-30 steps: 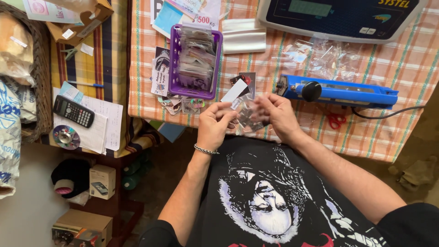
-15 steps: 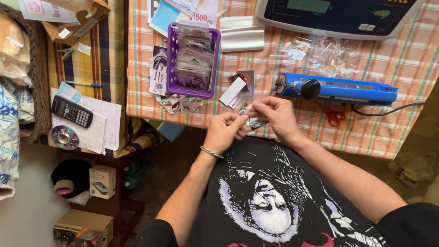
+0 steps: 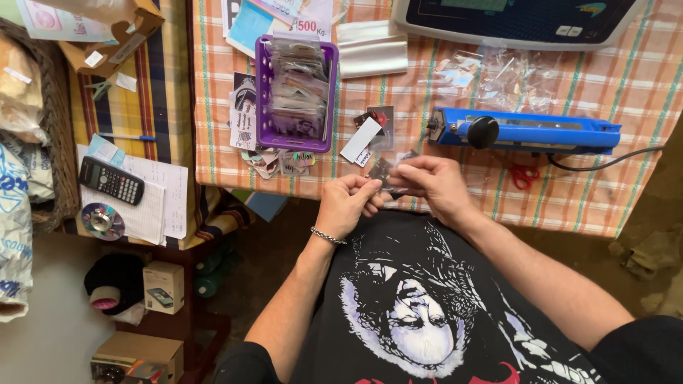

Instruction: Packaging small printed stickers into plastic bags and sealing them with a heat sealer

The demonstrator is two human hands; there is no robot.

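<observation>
mid-frame, at the table edge: both your hands on one small packet.
left hand (image 3: 347,205) and right hand (image 3: 434,186) pinch the clear packet (image 3: 388,179) between fingertips.

Soft even daylight; sharp focus

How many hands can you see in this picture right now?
2. The left hand and the right hand meet at the near edge of the checked tablecloth, together pinching a small dark packet. No other person's hands are in view.
</observation>
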